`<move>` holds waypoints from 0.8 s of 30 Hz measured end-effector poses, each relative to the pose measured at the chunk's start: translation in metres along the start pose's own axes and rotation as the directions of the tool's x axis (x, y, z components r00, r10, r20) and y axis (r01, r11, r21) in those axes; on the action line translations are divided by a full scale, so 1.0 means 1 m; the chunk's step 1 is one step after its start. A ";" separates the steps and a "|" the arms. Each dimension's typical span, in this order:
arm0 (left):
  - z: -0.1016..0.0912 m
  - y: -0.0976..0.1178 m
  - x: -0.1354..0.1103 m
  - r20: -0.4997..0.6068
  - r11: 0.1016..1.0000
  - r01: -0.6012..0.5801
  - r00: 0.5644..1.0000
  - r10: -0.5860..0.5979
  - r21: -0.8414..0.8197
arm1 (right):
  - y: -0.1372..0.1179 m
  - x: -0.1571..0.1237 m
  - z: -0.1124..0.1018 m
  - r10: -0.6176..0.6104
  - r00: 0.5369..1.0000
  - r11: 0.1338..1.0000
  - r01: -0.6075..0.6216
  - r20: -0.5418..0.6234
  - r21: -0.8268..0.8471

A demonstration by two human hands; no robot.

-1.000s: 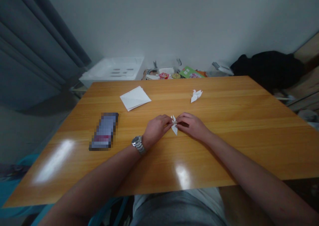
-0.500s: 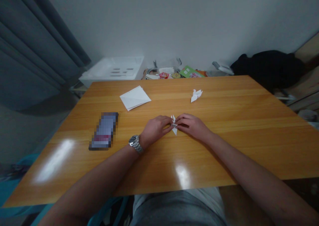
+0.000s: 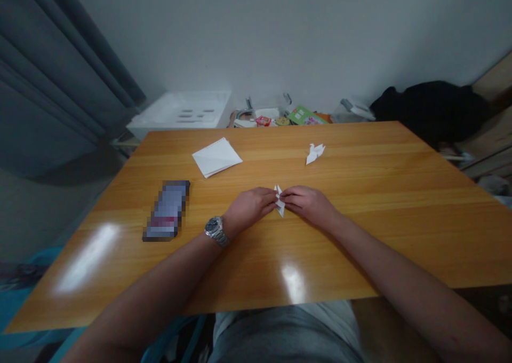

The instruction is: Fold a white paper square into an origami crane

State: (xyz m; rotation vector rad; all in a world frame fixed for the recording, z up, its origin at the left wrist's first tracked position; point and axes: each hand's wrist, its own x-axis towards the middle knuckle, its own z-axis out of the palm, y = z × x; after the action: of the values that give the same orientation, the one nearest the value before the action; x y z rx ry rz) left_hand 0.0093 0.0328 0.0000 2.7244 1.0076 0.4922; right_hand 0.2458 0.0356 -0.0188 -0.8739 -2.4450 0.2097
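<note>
A small white folded paper piece [image 3: 279, 202] sits between my two hands at the middle of the wooden table [image 3: 360, 235]. My left hand [image 3: 248, 209], with a metal watch on its wrist, pinches the paper's left side. My right hand [image 3: 310, 205] pinches its right side. Both hands rest low on the tabletop, fingers closed on the paper, which they largely hide. A finished white paper crane [image 3: 314, 153] stands farther back to the right, apart from both hands.
A stack of white square paper sheets [image 3: 216, 157] lies at the back left. A phone [image 3: 167, 210] lies flat to the left of my left hand. Behind the table are a white box [image 3: 182, 110], small clutter and a dark bag [image 3: 432, 107].
Both hands have shifted only slightly, their fingers closing in tighter on the folded paper. Nothing else has moved.
</note>
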 end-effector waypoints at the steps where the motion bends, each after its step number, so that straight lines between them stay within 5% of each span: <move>1: -0.002 0.000 0.000 0.018 1.000 -0.010 1.000 0.010 0.010 | -0.001 0.000 0.000 -0.008 1.000 1.000 0.008 0.001 -0.018; 16: -0.016 -0.001 -0.005 0.099 0.983 -0.122 0.989 0.109 0.135 | 0.000 -0.001 -0.010 -0.138 0.987 0.981 0.148 0.085 -0.122; 24: -0.023 0.003 -0.009 0.129 0.974 -0.117 0.987 0.093 0.195 | -0.011 0.001 -0.019 -0.061 0.990 0.996 0.069 0.125 -0.061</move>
State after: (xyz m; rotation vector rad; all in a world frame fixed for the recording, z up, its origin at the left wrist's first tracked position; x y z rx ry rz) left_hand -0.0040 0.0259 0.0195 2.9577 0.9330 0.2505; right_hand 0.2496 0.0275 0.0013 -0.8302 -2.6036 0.1648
